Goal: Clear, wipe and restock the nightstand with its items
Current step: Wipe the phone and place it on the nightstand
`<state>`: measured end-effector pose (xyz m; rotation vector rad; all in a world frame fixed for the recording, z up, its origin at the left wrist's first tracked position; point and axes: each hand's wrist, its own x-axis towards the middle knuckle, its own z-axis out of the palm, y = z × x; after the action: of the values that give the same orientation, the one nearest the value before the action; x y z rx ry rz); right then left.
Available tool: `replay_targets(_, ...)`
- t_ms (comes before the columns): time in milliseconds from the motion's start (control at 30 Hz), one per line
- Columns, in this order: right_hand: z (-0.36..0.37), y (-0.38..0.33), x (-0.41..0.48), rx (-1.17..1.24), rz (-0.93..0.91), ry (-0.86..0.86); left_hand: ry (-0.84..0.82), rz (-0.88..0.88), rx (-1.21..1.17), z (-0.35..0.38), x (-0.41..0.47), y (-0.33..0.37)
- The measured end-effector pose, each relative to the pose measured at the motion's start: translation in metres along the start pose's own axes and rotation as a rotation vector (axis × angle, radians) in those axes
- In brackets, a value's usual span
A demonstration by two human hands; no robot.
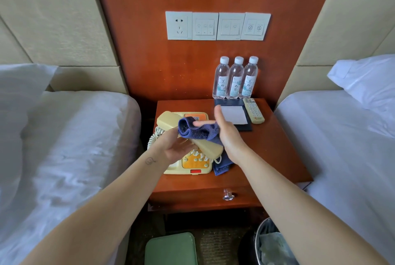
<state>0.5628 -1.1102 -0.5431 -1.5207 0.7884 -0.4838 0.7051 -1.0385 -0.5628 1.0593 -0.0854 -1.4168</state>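
The front right part of the nightstand (267, 153) was left bare; the back was blocked by three water bottles (235, 77), the left by the telephone (192, 164).

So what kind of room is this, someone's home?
More likely a hotel twin room: two white-sheeted beds flank a nightstand holding a desk phone, three matching water bottles and a notepad.

Telephone (188, 157) sits left on nightstand (267, 157); bottles (235, 78) behind notepad (234, 115), right.
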Motion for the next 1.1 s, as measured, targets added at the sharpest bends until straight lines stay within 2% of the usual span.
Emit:
replay_targets(67,-0.001,0.007,0.002,-0.213,-0.111,0.087,-0.090,0.006,0.062,0.004,-0.002,0.001)
replay_targets(100,-0.001,0.012,0.003,-0.318,-0.091,0.088,-0.097,0.012,0.108,0.005,-0.003,0.002)
replay_targets(200,-0.001,0.015,0.001,-0.416,0.242,0.071,-0.064,0.031,0.198,0.007,-0.006,0.007)
replay_targets(267,-0.003,0.014,0.000,-0.353,0.281,-0.005,-0.057,0.034,0.205,0.007,-0.004,0.006)
replay_targets(433,-0.017,0.012,-0.003,-0.194,0.118,-0.031,-0.038,0.030,0.214,0.017,0.004,-0.002)
replay_targets(600,-0.029,0.009,-0.007,-0.159,0.105,-0.100,0.041,0.039,0.215,0.024,0.011,0.002)
replay_targets(800,-0.038,0.009,-0.012,-0.157,0.127,-0.227,-0.003,0.028,0.154,0.023,0.008,0.004)
replay_targets(900,-0.035,0.009,-0.011,-0.253,0.068,-0.187,0.007,0.047,0.145,0.020,0.009,0.000)
replay_targets(967,-0.033,0.012,-0.010,-0.402,0.017,-0.084,0.012,0.073,0.127,0.019,0.009,-0.003)
replay_targets(1033,-0.032,0.018,-0.011,-0.545,0.006,0.025,0.021,0.151,0.111,0.019,0.010,-0.002)
replay_targets(1100,-0.032,0.024,-0.012,-0.584,0.009,0.043,0.035,0.246,0.115,0.020,0.010,0.000)
